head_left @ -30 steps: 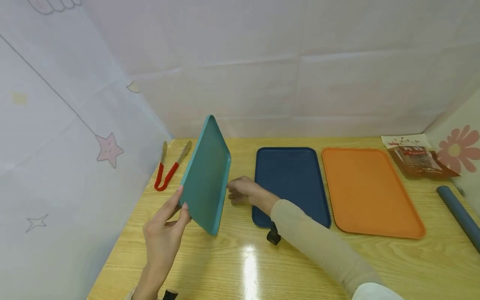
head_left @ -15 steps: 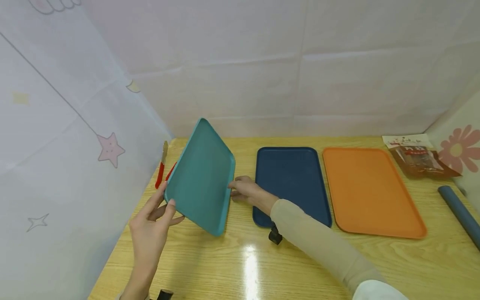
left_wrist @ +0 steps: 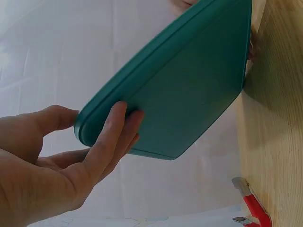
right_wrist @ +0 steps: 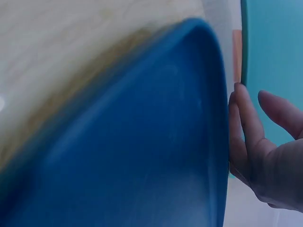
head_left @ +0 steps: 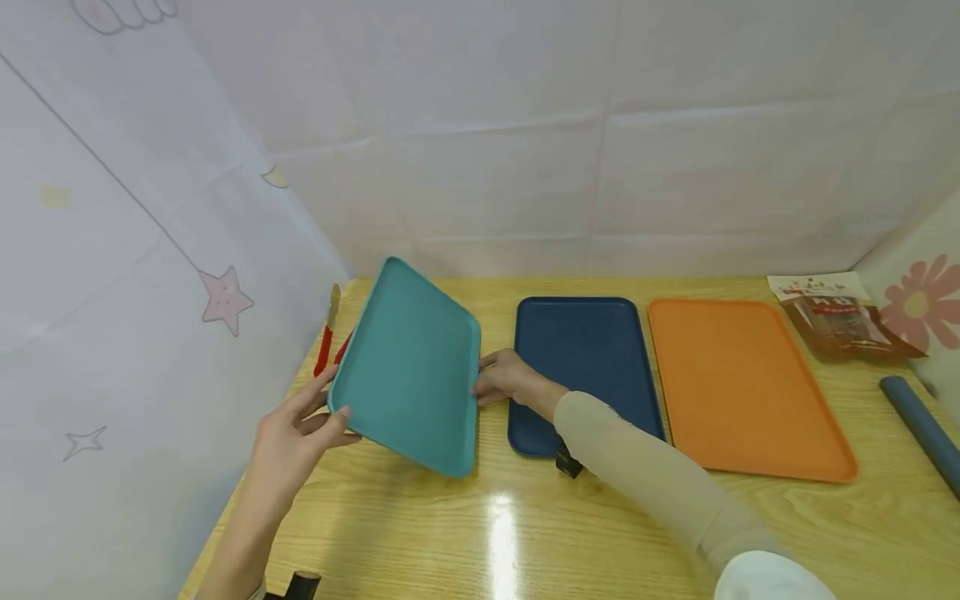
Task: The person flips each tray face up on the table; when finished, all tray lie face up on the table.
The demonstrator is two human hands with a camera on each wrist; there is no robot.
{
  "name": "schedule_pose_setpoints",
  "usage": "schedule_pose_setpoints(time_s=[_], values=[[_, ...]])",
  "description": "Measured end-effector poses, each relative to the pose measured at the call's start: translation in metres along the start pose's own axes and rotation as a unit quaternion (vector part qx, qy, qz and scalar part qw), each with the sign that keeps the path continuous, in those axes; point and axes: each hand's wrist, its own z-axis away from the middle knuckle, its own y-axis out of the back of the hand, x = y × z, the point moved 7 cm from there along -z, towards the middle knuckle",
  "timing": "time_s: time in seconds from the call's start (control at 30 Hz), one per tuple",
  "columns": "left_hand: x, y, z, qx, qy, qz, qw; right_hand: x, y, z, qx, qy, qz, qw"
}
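A teal tray [head_left: 408,367] is held tilted above the left of the wooden table, its inner face turned right and toward me. My left hand [head_left: 288,446] pinches its near left corner, thumb on one side and fingers spread against the underside, as the left wrist view [left_wrist: 71,163] shows. At the tray's right edge, my right hand [head_left: 510,379] has its thumb at the inner side and fingers along the outer rim [right_wrist: 272,146]. Whether the tray's lower edge touches the table is unclear. A dark blue tray [head_left: 577,350] lies flat under the right wrist.
Red-handled tongs [head_left: 325,346] lie behind the teal tray, partly hidden. Right of the blue tray lies an orange tray [head_left: 746,383]. A brown food packet [head_left: 843,321] and a grey-blue roll [head_left: 918,429] are at the far right. Cloth walls [head_left: 480,167] close off the back and sides.
The teal tray has swung from nearly edge-on to a flatter tilt, facing me more, and now covers most of the tongs. My right hand has come onto its right edge.
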Motion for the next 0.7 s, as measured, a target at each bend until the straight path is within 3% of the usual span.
schedule_pose_setpoints(time_s=[0.17, 0.3, 0.47, 0.7], values=[[-0.004, 0.004, -0.024, -0.097, 0.007, -0.015, 0.9951, -0.002, 0.009, 0.002, 0.009, -0.003, 0.015, 0.9998], [-0.018, 0.013, -0.053, -0.141, 0.028, -0.011, 0.9895, -0.007, 0.011, 0.002, -0.001, -0.011, 0.018, 0.9998], [-0.043, 0.024, -0.082, -0.154, 0.071, 0.002, 0.9855, -0.01, 0.016, 0.005, 0.003, -0.029, -0.003, 0.9996], [-0.077, 0.034, -0.102, -0.149, 0.118, -0.01, 0.9818, -0.01, 0.025, 0.006, 0.02, -0.018, 0.005, 0.9996]])
